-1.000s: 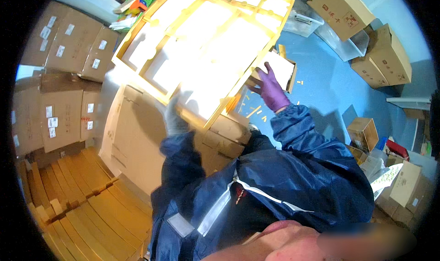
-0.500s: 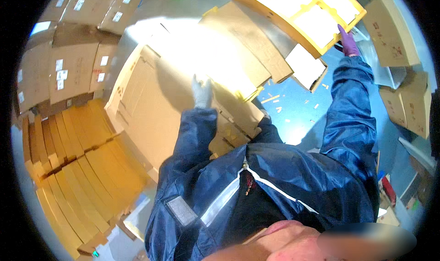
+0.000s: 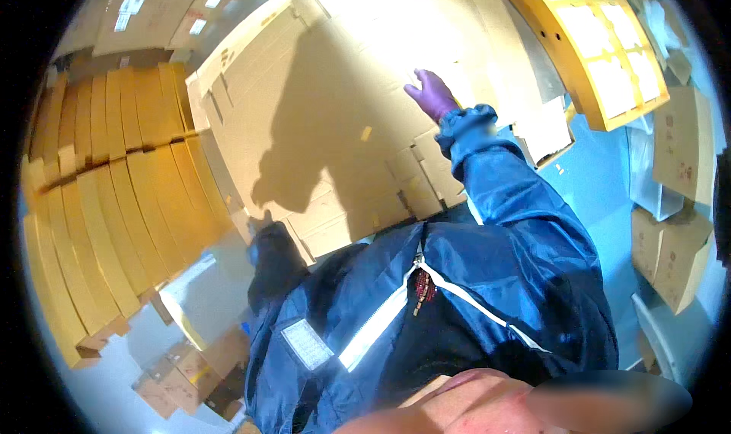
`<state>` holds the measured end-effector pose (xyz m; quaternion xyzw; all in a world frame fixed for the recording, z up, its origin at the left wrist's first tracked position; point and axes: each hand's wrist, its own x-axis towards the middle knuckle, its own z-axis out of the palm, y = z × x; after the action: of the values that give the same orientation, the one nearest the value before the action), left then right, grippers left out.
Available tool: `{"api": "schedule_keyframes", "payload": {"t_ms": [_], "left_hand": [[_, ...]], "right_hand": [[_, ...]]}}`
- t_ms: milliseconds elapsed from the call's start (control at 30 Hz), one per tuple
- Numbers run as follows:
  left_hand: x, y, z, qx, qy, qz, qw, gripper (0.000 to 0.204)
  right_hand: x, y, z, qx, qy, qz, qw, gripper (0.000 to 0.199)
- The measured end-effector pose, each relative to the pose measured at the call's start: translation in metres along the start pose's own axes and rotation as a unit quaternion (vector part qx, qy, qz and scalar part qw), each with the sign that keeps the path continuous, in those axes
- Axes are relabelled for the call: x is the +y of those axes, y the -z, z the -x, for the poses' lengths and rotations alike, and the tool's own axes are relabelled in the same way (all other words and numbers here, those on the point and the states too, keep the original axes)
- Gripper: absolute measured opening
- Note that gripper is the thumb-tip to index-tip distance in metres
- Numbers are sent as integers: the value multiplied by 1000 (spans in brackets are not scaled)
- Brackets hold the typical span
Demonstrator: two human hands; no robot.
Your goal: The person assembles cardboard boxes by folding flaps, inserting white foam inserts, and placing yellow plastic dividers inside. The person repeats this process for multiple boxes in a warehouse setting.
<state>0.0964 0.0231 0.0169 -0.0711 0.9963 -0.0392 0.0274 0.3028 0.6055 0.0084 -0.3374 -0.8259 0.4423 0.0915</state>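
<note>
A large flat cardboard sheet (image 3: pixel 327 137) with cut flaps and slots lies before me, its upper part washed out by bright light. My right hand (image 3: pixel 432 95), in a purple glove, is over the sheet's right half with thumb and fingers apart and nothing in it. Whether it touches the cardboard I cannot tell. My left hand (image 3: pixel 261 222) is at the sheet's near left edge, deep in shadow, so its fingers are hard to make out. A yellow frame with pale panels (image 3: pixel 601 46) stands at the far right, away from both hands.
Rows of folded cardboard (image 3: pixel 114 198) stand at the left, with labelled cartons (image 3: pixel 145 15) behind them. On the right are open cardboard boxes (image 3: pixel 685 148) and a clear plastic bin (image 3: pixel 651 183). Scraps (image 3: pixel 560 169) lie on the blue floor.
My right hand has left the yellow frame and come left over the cardboard. My left hand has drawn back to the sheet's near left edge. The view has shifted.
</note>
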Motion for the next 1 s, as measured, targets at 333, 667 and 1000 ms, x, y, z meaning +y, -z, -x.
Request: {"api": "schedule_keyframes", "payload": {"t_ms": [333, 667, 1000], "left_hand": [[-19, -23, -86, -99, -7, 69, 993, 63], [-8, -24, -75, -195, 77, 184, 960, 67], [13, 4, -64, -155, -45, 93, 983, 65]], "right_hand": [[89, -39, -69, 74, -96, 31, 992, 74], [62, 23, -87, 76, -80, 162, 981, 63], [1, 73, -85, -42, -137, -37, 989, 54]]}}
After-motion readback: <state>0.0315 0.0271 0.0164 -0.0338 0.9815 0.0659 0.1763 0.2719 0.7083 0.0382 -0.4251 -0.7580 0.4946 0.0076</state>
